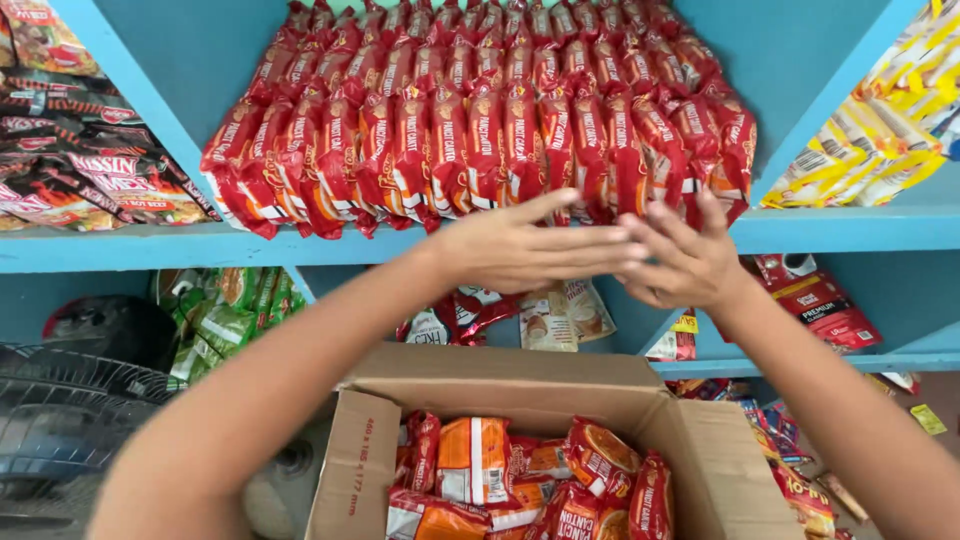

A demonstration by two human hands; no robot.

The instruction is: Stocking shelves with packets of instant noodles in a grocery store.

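Packets (pixel 480 150), red and orange, stand packed on edge in tight rows on the blue shelf (pixel 120 248), each leaning against the next so the whole block keeps itself upright. Their long axes run up the picture, away from the shelf's front lip toward its back wall, with the narrow printed faces turned out to the viewer (the rows fan slightly outward at both ends).

Left hand (pixel 530 250) hovers just before the front row, fingers straight and laid flat together, pointing right, holding nothing. Right hand (pixel 685 260) meets it there, fingers spread and overlapping the left fingertips, also empty; whether either touches the packets I cannot tell.

Below the shelf an open box (pixel 520 385) holds more of the same packets, lying loose and tumbled at all angles. Green packs (pixel 225 310) sit in the lower bay, left of the box.
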